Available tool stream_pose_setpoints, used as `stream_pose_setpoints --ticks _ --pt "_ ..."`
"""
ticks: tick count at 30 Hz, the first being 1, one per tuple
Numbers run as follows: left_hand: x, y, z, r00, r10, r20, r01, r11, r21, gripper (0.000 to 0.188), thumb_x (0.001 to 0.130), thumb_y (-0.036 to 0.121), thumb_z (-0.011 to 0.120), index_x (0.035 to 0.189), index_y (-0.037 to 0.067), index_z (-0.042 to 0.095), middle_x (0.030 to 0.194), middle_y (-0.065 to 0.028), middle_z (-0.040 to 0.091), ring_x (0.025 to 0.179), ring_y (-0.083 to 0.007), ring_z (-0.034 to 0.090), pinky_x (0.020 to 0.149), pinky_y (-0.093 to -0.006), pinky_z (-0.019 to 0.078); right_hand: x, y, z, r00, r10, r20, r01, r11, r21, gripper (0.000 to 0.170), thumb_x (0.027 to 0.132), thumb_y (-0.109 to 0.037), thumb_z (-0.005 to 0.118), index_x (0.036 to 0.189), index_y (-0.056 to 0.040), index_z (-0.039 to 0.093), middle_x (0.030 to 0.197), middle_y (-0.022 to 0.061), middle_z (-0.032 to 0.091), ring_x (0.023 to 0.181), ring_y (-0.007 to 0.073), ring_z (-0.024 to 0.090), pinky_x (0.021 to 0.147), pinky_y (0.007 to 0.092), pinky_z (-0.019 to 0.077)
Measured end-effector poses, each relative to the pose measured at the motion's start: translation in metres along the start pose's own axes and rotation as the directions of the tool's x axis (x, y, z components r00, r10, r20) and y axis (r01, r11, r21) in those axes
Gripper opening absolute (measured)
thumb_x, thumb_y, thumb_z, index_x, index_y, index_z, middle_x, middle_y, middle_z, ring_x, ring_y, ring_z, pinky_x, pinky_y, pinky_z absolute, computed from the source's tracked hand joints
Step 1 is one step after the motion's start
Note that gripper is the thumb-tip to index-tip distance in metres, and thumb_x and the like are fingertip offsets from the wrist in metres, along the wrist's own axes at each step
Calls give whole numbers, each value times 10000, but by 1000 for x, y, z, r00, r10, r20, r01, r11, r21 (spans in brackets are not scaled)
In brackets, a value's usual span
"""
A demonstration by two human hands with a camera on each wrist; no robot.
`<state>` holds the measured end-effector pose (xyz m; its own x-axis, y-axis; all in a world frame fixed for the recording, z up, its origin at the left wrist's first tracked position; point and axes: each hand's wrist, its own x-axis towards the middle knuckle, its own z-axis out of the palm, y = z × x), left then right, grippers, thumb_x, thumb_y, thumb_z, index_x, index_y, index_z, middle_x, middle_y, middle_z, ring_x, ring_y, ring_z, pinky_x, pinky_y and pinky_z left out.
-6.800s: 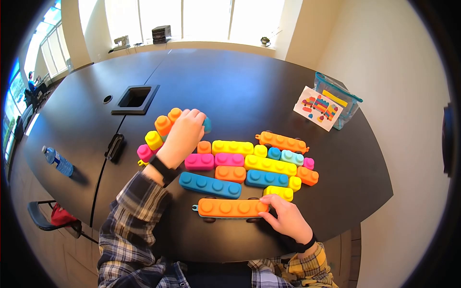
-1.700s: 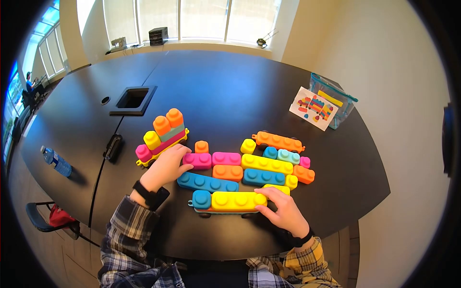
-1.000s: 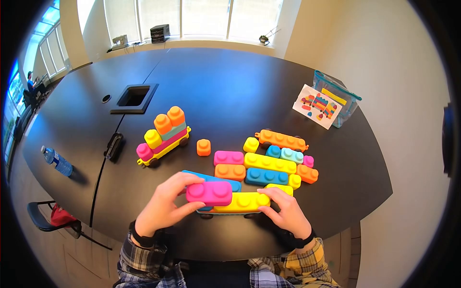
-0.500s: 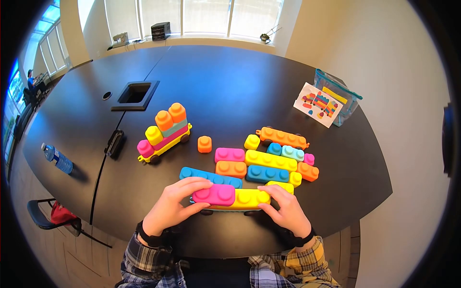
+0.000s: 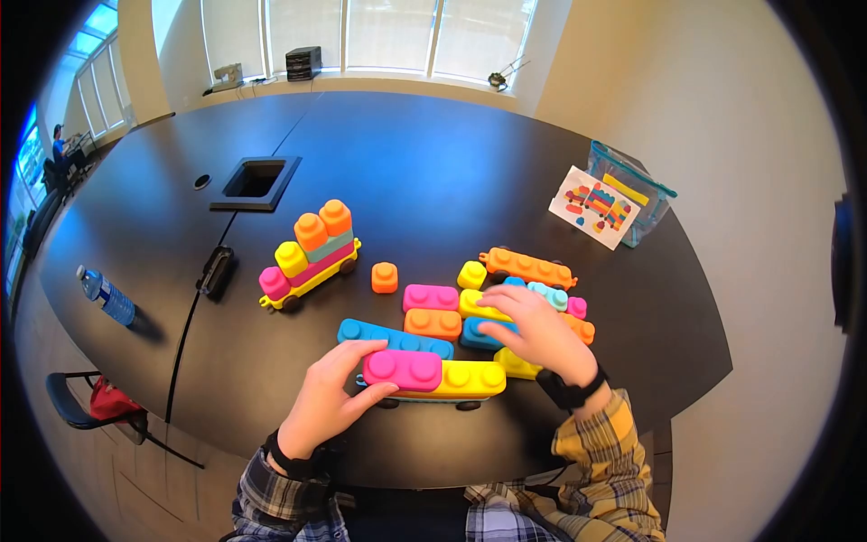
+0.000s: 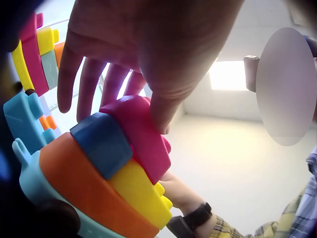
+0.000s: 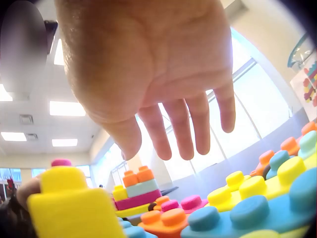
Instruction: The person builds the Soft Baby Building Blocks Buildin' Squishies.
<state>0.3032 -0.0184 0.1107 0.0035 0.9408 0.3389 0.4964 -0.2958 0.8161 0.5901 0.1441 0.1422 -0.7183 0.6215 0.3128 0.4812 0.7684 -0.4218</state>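
Note:
My left hand (image 5: 327,397) pinches a pink two-stud toy block (image 5: 404,369) between thumb and fingers. That block sits over a small blue block (image 6: 102,144) and part of a yellow block (image 5: 475,379). Beneath them lies a long orange block (image 6: 89,181) on a light-blue wheeled base (image 6: 33,181). My right hand (image 5: 546,339) hovers over the loose blocks with fingers spread and holds nothing. Under its fingertips are a long yellow block (image 7: 265,191) and a long blue block (image 7: 247,218). A yellow block (image 5: 517,364) lies below its palm.
A finished-looking stepped wagon (image 5: 312,257) stands left of a small orange block (image 5: 384,277). An orange wheeled base (image 5: 528,267) lies behind the loose blocks. A picture card (image 5: 594,207) leans on a clear bag (image 5: 632,185). A water bottle (image 5: 107,296) stands at the left.
My left hand took the pink block from beside the stepped wagon and set it on the near stack. My right hand has left that stack's right end and moved up over the loose blocks.

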Motion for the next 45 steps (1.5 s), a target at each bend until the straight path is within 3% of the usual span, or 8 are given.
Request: stream_pose_setpoints --ticks 6,11,15,18,23,28,43,45 --pt "1 -2 2 998 58 -21 -56 997 59 469 870 216 863 1267 56 673 1117 -145 726 993 -336 720 861 -400 578 58 34 43 986 -117 118 141 965 -221 218 920 -220 742 1085 -77 730 1057 80 716 1073 292 675 972 471 498" --pt "-1 -4 0 1000 -9 22 8 999 40 483 857 146 858 1289 41 669 1166 -142 721 1052 -289 721 936 -373 573 77 37 57 957 66 282 28 949 -315 238 893 -270 760 1023 -73 727 1014 99 718 1034 319 689 933 481 502" --pt "0 -2 0 1000 -9 26 9 1000 25 484 860 150 858 1289 37 665 1163 -146 718 1048 -293 722 935 -373 574 78 35 53 956 41 289 53 949 -312 235 895 -269 753 1002 -62 720 965 106 718 987 345 698 925 477 506" --pt "-1 -5 -1 999 -17 36 15 999 34 481 863 152 858 1288 36 663 1162 -149 717 1047 -295 723 931 -374 579 67 28 34 984 -37 172 81 964 -255 252 873 -255 770 983 -37 706 922 112 719 927 356 698 863 470 532" --pt "-1 -8 -1 1000 -8 20 8 1000 24 471 878 190 853 1284 49 662 1149 -142 722 1024 -306 727 887 -385 593 17 -3 -20 992 68 -105 -41 970 240 227 831 -112 809 1005 0 714 956 112 763 913 241 757 836 354 594" --pt "1 2 -4 995 -91 39 93 995 -40 471 896 210 848 1298 61 653 1173 -120 719 1021 -274 737 826 -376 638 -34 -28 -26 995 96 -37 -77 930 358 241 818 -81 829 1024 -4 732 957 69 769 900 179 745 869 321 596" --pt "1 4 -3 986 -159 46 162 985 -62 488 889 162 851 1320 53 648 1123 -145 736 1013 -232 752 794 -354 668 -50 -50 7 998 33 -53 -15 951 309 417 908 -178 827 1280 -34 707 1111 142 736 949 286 712 842 356 570" --pt "2 4 -2 986 -162 34 164 984 -70 491 869 108 844 1313 33 649 1098 -129 746 1041 -191 743 737 -285 626 -49 -51 8 998 37 -47 -22 956 292 405 914 -187 820 1271 -31 708 1094 141 734 952 296 712 848 363 571"
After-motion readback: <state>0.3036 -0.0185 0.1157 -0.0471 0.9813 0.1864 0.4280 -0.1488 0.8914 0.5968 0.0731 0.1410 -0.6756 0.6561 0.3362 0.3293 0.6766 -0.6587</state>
